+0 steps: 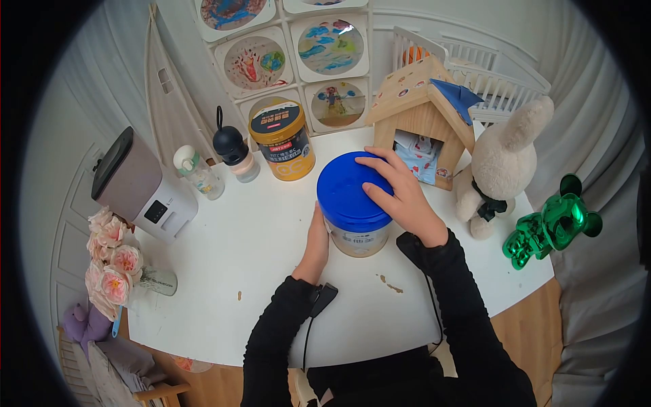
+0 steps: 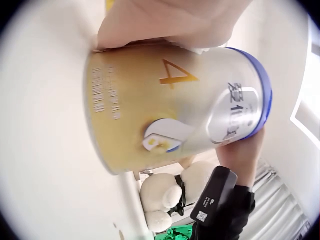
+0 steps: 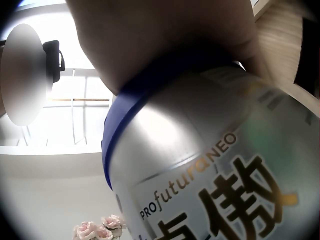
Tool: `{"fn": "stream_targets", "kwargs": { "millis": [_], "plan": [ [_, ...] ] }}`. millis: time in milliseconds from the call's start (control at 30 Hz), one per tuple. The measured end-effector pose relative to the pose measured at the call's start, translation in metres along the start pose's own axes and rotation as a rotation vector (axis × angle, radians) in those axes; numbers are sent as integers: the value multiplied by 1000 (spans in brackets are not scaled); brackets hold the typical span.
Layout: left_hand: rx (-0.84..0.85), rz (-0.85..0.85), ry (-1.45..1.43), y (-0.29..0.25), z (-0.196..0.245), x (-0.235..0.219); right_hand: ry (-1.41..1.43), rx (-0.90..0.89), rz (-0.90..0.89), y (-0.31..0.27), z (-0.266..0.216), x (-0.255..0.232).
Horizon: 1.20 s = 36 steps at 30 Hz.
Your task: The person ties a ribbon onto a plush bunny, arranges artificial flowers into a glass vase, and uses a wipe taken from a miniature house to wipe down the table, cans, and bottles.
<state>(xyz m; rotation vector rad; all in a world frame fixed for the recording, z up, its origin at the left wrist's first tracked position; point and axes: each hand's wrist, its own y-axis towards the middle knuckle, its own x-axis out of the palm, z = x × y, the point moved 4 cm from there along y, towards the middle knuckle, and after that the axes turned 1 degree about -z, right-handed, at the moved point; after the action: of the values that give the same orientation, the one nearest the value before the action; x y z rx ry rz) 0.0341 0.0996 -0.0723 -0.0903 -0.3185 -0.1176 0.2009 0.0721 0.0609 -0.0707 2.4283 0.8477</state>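
Note:
A can (image 1: 361,243) with a blue lid (image 1: 342,197) stands upright on the white table. At its left side, my left hand (image 1: 315,244) holds the wall, with most of its fingers hidden behind the can. My right hand (image 1: 405,203) rests over the lid from the right, its fingers spread and nearly straight on the top. In the left wrist view the can's gold and silver side (image 2: 135,110) shows, with my left hand (image 2: 170,22) against it. The right wrist view has my right hand (image 3: 165,40) over the lid's rim (image 3: 117,122).
Behind stand a yellow tub (image 1: 288,152), a black-capped bottle (image 1: 237,152) and a clear bottle (image 1: 203,176). A grey-white appliance (image 1: 146,190) and roses (image 1: 112,264) are left. A wooden house (image 1: 407,102), plush rabbit (image 1: 502,159) and green figure (image 1: 553,227) stand right.

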Motion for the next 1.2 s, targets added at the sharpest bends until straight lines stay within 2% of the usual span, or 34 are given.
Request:
{"fn": "stream_targets", "kwargs": {
  "millis": [67,133,167,233,267,333,367,400,467,500,533,600,800,833,867,933,967,1000,1067,1100,1133,1200],
  "plan": [
    [33,-18,25,-14,31,9,23,-37,-1,0,-2,0],
    [413,-98,-33,-36,81,22,108,-88,-65,1,-2,6],
    [408,-109,-35,-43,92,25,183,-146,-125,2,-5,9],
    [936,52,654,-67,120,35,213,-146,-156,0,-9,15],
    [934,22,636,-71,126,33,259,-154,-198,-3,-12,18],
    [846,-219,979,-73,129,34,267,-161,-193,-1,-8,20],
    [945,-218,1033,-77,134,40,299,-195,-207,-2,-7,19],
    [948,-226,1025,-80,134,42,290,-191,-203,-3,-7,16],
    [1015,-324,1148,-94,129,49,314,-88,-249,-4,-4,18],
    [1101,-289,1225,-98,128,53,358,-119,-200,-4,-5,19],
    [1100,-287,1229,-95,125,51,361,-122,-201,-4,-6,19],
    [1334,-191,1115,-92,117,46,363,-96,-263,-4,-6,18],
    [1352,-45,920,-84,112,36,347,-161,-216,-3,-4,19],
    [1279,-43,905,-82,109,31,326,-136,-257,-3,0,21],
    [1281,-37,911,-78,106,29,331,-142,-260,-3,-2,21],
    [1064,59,680,-62,104,18,289,-152,-204,-2,-7,19],
    [931,6,561,-57,103,16,290,-146,-207,-1,-8,18],
    [938,10,569,-57,100,18,295,-156,-206,-2,-9,17],
    [649,8,114,-47,84,12,290,-109,-263,-2,-8,18],
    [575,-68,50,-47,85,14,296,-121,-264,-1,-10,17],
    [585,-62,57,-45,77,4,299,-103,-269,-2,-11,17],
    [226,-9,-136,-24,21,-31,304,-98,-275,-2,-12,14]
  ]
}}
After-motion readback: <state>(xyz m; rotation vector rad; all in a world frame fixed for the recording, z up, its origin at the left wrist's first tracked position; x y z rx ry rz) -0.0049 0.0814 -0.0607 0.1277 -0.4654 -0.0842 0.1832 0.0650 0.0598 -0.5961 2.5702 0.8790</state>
